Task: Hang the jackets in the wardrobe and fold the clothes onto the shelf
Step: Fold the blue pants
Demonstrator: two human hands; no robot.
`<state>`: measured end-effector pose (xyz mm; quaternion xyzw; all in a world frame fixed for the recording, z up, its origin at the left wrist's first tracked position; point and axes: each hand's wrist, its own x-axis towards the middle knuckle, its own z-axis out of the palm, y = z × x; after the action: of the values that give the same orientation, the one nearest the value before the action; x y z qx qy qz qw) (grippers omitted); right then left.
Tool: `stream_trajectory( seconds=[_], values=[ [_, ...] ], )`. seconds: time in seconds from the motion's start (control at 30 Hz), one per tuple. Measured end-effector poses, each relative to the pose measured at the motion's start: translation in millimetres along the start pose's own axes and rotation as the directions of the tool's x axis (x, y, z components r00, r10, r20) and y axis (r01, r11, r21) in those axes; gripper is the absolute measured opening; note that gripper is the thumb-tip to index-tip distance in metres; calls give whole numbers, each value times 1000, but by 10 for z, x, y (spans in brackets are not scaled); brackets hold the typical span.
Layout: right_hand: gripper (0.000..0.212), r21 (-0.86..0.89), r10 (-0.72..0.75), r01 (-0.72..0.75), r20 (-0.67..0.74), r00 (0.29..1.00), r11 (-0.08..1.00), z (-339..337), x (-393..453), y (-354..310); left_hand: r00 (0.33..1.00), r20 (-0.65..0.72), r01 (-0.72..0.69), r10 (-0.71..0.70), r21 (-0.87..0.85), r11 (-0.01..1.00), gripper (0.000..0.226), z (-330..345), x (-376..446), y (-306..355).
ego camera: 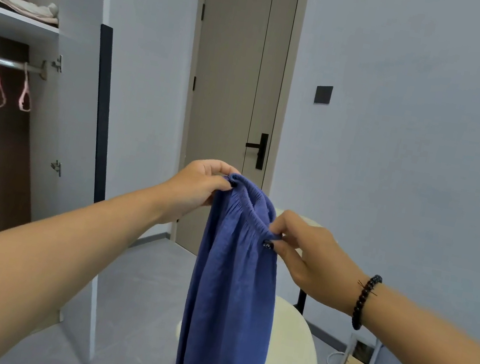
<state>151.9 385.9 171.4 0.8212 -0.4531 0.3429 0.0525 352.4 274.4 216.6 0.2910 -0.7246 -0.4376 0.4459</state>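
Head view: the left hand (199, 186) and the right hand (310, 258) each pinch one end of the elastic waistband of a blue garment (232, 292), which hangs in the air between and below them, in front of a cream chair (293, 361). To fold it well, I would spread both hands level until the waistband is taut, then let it settle before halving. Its long axis runs vertically, waistband up, hem dropping out of view. The wardrobe shelf (16, 22) lies well left of the left hand
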Motion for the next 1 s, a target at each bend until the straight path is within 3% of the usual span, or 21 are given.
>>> stream_trajectory(
  seconds=[0.1, 0.2, 0.3, 0.4, 0.5, 0.6, 0.67, 0.73, 0.83, 0.9, 1.0],
  values=[
    [13, -223, 25, 15, 178, 984, 975, -106, 75, -36, 998, 58, -18, 10, 145, 989, 27, -17, 9, -8],
    [18, -298, 222, -122, 330, 917, 947, -367, 250, 27, 998, 59, 3, -16, 203, 979, 29, -93, 27, -62],
    [26, -399, 272, -139, 299, 915, 906, -561, 512, 40, 999, -2, 50, -50, 137, 989, 34, -61, 47, -150],
    [32, -436, 269, -131, 272, 924, 890, -539, 774, -23, 982, -173, 83, -78, 25, 996, 28, 6, 92, -162],
    [26, -446, 255, -132, 228, 940, 885, -431, 1015, -119, 924, -350, 167, -152, 13, 986, 38, -79, 173, -182],
    [49, -487, 288, -150, 222, 932, 861, -300, 1235, -184, 860, -479, 236, -179, 63, 970, 46, -187, 195, -222],
    [45, -603, 327, -138, 216, 920, 786, -160, 1389, -225, 830, -543, 221, -126, 114, 969, 45, -239, 213, -218],
    [11, -670, 347, -150, 169, 923, 727, -5, 1569, -283, 801, -595, 200, -64, 165, 966, 40, -321, 228, -187],
    [25, -646, 381, -202, 149, 912, 736, 161, 1874, -456, 755, -655, 177, 30, 248, 952, 24, -546, 202, -131],
    [33, -618, 385, -221, 144, 911, 754, 234, 2047, -588, 728, -663, 94, 174, 348, 933, 15, -743, 133, -102],
    [24, -561, 326, -221, 94, 941, 798, 340, 2284, -731, 662, -641, -86, 389, 450, 889, 11, -1081, 9, -67]
  ],
)
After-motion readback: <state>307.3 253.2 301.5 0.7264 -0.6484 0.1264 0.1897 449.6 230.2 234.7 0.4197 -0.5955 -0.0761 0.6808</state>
